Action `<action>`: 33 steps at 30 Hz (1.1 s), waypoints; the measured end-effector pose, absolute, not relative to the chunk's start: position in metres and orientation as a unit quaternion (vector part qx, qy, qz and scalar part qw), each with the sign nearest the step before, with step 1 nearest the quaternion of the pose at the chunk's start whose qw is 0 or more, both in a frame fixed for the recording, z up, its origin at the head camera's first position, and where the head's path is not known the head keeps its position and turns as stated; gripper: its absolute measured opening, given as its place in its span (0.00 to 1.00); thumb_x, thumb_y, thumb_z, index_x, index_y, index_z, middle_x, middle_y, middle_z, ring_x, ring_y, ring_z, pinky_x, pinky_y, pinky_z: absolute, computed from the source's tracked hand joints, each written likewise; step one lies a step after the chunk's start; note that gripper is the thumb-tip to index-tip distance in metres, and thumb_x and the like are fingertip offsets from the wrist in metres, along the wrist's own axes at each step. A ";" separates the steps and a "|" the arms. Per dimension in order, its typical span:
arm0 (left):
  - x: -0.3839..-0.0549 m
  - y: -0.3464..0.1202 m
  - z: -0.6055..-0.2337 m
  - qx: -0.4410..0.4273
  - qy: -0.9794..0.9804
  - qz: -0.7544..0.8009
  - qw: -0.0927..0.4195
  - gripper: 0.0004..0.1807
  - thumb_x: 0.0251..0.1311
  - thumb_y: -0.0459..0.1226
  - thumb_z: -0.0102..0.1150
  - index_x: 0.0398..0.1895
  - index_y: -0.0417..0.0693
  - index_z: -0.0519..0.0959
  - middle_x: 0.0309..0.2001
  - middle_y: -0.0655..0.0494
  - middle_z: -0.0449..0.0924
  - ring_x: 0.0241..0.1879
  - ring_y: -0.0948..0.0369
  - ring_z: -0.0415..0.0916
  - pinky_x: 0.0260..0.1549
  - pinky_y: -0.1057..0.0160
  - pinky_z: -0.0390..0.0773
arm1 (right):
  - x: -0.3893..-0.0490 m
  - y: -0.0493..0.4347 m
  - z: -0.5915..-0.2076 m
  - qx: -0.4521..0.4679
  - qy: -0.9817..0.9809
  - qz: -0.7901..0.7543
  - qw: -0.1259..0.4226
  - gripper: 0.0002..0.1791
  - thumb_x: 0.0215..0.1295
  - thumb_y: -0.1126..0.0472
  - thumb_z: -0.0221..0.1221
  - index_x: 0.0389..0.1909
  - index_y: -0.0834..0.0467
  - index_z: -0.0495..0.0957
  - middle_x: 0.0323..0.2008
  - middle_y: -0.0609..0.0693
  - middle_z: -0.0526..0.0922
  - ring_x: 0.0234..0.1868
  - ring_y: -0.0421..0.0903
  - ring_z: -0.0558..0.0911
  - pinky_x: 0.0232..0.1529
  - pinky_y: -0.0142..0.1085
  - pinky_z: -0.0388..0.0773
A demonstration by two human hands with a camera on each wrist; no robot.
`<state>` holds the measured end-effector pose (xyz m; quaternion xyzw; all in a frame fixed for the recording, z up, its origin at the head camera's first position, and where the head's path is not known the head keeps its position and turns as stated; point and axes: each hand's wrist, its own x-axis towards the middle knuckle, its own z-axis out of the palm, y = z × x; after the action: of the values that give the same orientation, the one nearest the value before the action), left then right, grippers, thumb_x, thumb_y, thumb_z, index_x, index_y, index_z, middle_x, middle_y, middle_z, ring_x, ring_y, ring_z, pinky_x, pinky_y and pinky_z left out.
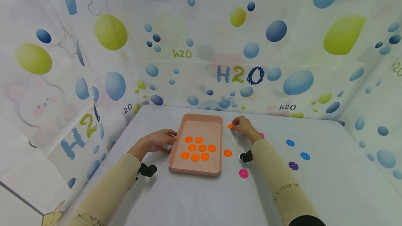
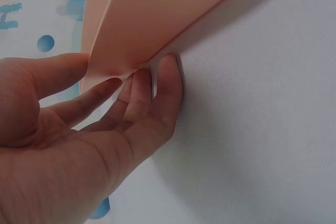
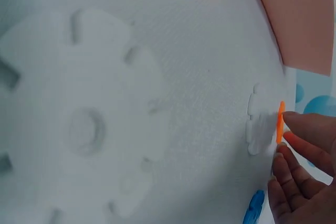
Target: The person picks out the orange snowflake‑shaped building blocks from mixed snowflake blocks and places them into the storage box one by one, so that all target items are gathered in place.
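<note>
My right hand (image 1: pixel 243 127) pinches an orange snowflake disc (image 3: pixel 281 121) between thumb and fingertips, just right of the tray's far end. The salmon-pink tray (image 1: pixel 201 121) lies on the table with several orange snowflake discs (image 1: pixel 202 148) loose inside. At the tray's left wall, my left hand (image 1: pixel 157 141) rests its fingertips against the side and lower edge; the left wrist view (image 2: pixel 94 135) has the fingers loosely bent there. A whitish, see-through disc (image 3: pixel 260 121) lies beneath the right fingers. Another orange disc (image 1: pixel 228 153) sits outside the tray on its right.
Pink discs (image 1: pixel 243 173) lie near the right forearm, one partly hidden behind the right wrist. Farther right are two blue discs (image 1: pixel 305 156) and a purple disc (image 1: pixel 293 165). Large in the right wrist view is a pale disc (image 3: pixel 121 114). A patterned curtain (image 1: pixel 201 37) encloses the white table.
</note>
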<state>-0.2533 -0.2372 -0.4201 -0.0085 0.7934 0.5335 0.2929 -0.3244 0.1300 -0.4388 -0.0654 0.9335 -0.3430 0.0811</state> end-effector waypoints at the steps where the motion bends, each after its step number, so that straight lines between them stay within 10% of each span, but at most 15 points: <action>1: -0.253 -0.237 -0.420 -0.009 0.793 0.534 0.293 0.29 0.71 0.33 0.56 0.72 0.33 0.62 0.66 0.36 0.65 0.58 0.45 0.67 0.59 0.41 0.78 | -0.325 0.130 -0.439 -0.066 0.934 -0.342 0.081 0.20 0.68 0.63 0.62 0.57 0.69 0.77 0.52 0.63 0.79 0.48 0.56 0.77 0.53 0.46 0.78; 33: -0.252 -0.235 -0.422 -0.021 0.793 0.536 0.289 0.30 0.70 0.31 0.55 0.73 0.34 0.61 0.68 0.35 0.63 0.59 0.44 0.66 0.59 0.40 0.77 | -0.304 0.142 -0.422 -0.087 0.923 -0.375 -0.007 0.10 0.70 0.64 0.62 0.44 0.67 0.82 0.42 0.60 0.85 0.42 0.54 0.83 0.46 0.44 0.83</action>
<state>-0.2518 -0.2350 -0.4221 -0.0210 0.7929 0.5358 0.2893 -0.3045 0.1421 -0.4221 -0.0870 0.9229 -0.3750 -0.0066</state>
